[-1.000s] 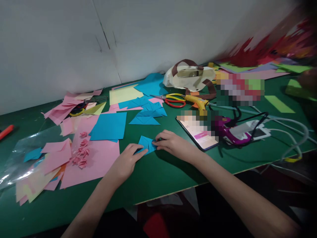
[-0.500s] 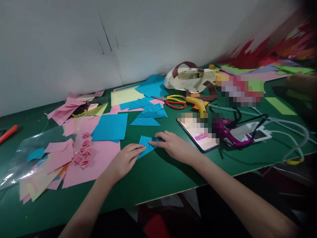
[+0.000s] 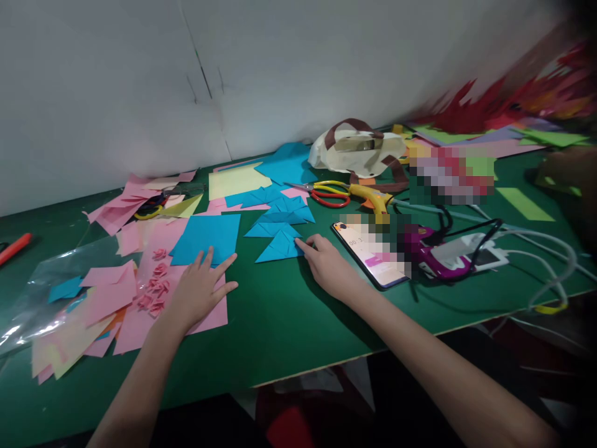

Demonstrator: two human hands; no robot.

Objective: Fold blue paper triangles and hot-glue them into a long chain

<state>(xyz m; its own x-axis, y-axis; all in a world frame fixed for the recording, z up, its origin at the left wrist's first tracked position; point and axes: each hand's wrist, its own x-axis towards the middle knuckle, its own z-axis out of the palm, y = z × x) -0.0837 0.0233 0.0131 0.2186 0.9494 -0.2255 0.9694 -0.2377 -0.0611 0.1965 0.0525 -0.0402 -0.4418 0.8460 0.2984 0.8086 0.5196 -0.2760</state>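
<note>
Right hand [image 3: 329, 267], in the head view, had its index fingertip touching the right edge of a folded blue paper piece [image 3: 280, 247]; whether it pinched that edge could not be told. The piece lay on the worktop [image 3: 280, 330], left of and slightly beyond this hand, its long axis running roughly left to right. Right was the nearer hand. Left hand [image 3: 198, 292] was spread, fingers by the near edge of blue square sheets [image 3: 205, 238], apart from the folded piece.
</note>
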